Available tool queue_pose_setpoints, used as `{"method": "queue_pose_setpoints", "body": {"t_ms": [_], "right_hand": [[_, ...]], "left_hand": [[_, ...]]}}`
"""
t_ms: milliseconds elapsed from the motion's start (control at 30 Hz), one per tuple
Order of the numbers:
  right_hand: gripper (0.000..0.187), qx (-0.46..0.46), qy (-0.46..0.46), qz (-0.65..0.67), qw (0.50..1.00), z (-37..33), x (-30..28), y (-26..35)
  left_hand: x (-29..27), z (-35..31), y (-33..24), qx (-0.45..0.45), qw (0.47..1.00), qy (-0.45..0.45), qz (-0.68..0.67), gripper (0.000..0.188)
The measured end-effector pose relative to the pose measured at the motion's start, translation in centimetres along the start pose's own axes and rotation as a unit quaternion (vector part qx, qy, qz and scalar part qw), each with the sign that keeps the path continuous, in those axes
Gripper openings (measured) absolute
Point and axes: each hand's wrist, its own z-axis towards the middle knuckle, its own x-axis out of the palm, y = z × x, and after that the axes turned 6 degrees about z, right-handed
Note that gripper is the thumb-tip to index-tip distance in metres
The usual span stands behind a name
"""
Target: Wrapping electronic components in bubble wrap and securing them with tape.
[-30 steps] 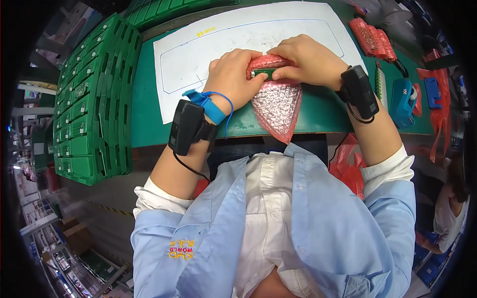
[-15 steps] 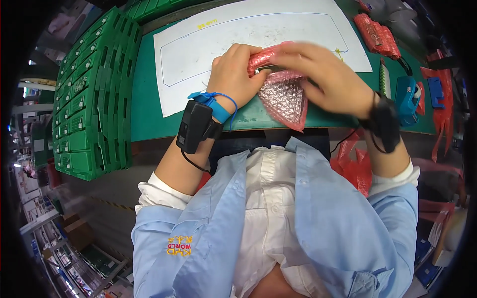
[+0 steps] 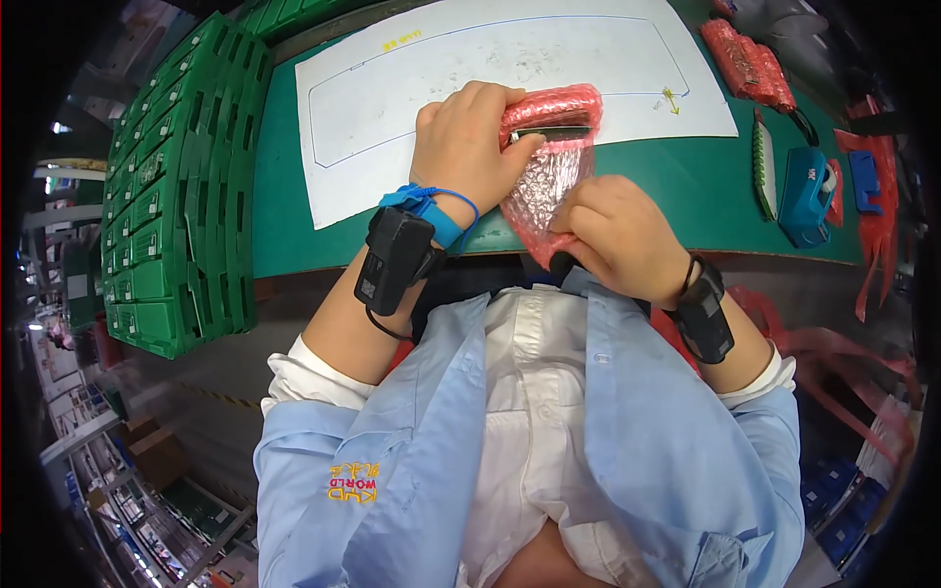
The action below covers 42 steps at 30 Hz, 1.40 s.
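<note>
- Pink translucent bubble wrap (image 3: pixel 551 181): lies near the table's front edge; folds thickly at the far end, tapers to a point toward the body.
- Flat dark-green board (image 3: pixel 564 131): sits within the wrap, showing as a narrow strip between the thick fold and the silvery near flap.
- Bare left hand (image 3: pixel 470 142): grips the left end of the wrapped bundle, fingers over the fold, thumb along the board's near side; wears a bright blue wrist strap (image 3: pixel 438 220).
- Bare right hand (image 3: pixel 622 230): closes on the flap's right side near the pointed end; hides exact fingertip contact.
- Large white sheet with a blue drawn outline (image 3: pixel 392 93): lies beneath and beyond the bundle.
- Smooth green tabletop (image 3: pixel 676 191): carries the sheet; bears, at right, a teal tape dispenser (image 3: pixel 807 201), a small blue plastic block (image 3: pixel 865 181) and a pink-wrapped bundle (image 3: pixel 750 67).
- Tall stack of green plastic crates (image 3: pixel 186 186): stands left of the table.
</note>
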Motion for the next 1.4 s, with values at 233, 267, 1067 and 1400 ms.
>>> {"method": "queue_pose_setpoints", "body": {"t_ms": [233, 267, 1067, 1400], "right_hand": [[0.043, 0.014, -0.170, -0.075, 0.983, 2.5, -1.9, -2.1], [0.046, 0.007, -0.143, -0.097, 0.985, 3.0, -1.9, -3.2], [0.041, 0.027, -0.078, -0.035, 0.996, 4.3, -1.8, -4.8], [0.046, 0.039, -0.103, -0.176, 0.978, 5.6, -1.7, -5.9]], "left_hand": [[0.2, -0.8, 0.3, 0.038, 0.999, -0.024, -0.008, 0.039], [0.3, -0.8, 0.3, 0.040, 0.999, -0.024, -0.010, 0.039], [-0.2, -0.6, 1.0, 0.099, 0.991, -0.003, -0.089, 0.036], [-0.3, 2.0, 0.7, 0.168, 0.983, -0.064, 0.036, 0.034]]}}
